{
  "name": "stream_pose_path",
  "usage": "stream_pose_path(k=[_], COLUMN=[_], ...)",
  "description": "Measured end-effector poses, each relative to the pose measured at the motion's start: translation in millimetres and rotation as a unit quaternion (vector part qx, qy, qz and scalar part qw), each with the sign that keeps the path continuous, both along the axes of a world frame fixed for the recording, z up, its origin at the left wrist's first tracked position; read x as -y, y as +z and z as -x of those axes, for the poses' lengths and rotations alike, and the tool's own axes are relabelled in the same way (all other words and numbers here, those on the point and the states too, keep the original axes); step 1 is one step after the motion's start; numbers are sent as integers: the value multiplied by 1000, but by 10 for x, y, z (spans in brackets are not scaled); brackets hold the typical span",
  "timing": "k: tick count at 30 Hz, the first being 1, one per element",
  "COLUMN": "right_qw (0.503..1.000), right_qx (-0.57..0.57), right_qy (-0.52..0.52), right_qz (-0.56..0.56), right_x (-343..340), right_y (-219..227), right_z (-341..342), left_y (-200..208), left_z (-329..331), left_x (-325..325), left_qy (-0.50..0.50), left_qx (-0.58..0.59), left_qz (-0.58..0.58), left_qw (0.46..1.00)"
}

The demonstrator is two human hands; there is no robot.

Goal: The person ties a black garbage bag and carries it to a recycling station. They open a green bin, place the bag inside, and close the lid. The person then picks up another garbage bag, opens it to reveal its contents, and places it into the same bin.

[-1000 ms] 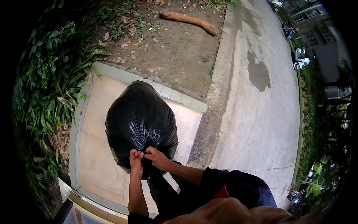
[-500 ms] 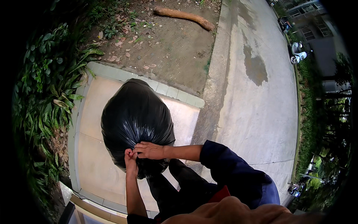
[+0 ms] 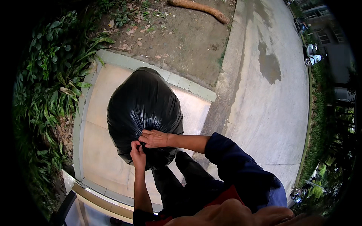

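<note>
A full, shiny black rubbish bag (image 3: 141,109) stands on a pale tiled slab (image 3: 102,150) in front of me. Both hands meet at its gathered neck on the near side. My left hand (image 3: 137,154) pinches the bunched plastic from below. My right hand (image 3: 154,138) lies across the top of the neck, fingers curled onto the plastic. The neck itself is mostly hidden under the two hands. My right arm wears a dark blue sleeve pushed up to the elbow.
Leafy plants (image 3: 52,94) border the slab on the left. Bare soil with dry leaves (image 3: 177,37) and a fallen log (image 3: 200,8) lie beyond. A concrete road (image 3: 271,94) with a wet patch runs along the right, and scooters (image 3: 312,55) are parked at its far side.
My right hand has shifted over the top of the bag's neck and its arm now reaches across from the right. The bag has stayed on the slab.
</note>
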State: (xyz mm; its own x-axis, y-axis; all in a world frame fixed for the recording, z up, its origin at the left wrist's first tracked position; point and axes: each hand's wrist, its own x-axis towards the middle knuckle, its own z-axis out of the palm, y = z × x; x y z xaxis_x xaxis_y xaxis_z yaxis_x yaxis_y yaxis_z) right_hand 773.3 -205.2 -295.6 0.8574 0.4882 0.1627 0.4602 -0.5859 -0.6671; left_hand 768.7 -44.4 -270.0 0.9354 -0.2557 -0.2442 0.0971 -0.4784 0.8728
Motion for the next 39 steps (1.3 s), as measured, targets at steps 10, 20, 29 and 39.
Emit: stream_pose_path(k=[10,20,29,39], right_qw=[982,986,978,972], right_qx=[-64,-84,-119,-130], right_qy=[-167,-119,-16,-127], right_qz=[-62,-86,-170,-150], right_x=[-301,-216,-60,-237], right_y=[-131,-192,-189,-329], right_z=[106,51,-4,54], left_y=[28,-104,-71,-202], left_z=[42,-99,-135,-125], left_x=[65,-123,9,248], left_qy=[-26,-31,-93,-85], left_qx=[59,-67,8,175], left_qz=[-64,-10,-91,-248], left_qw=[996,997,991,949])
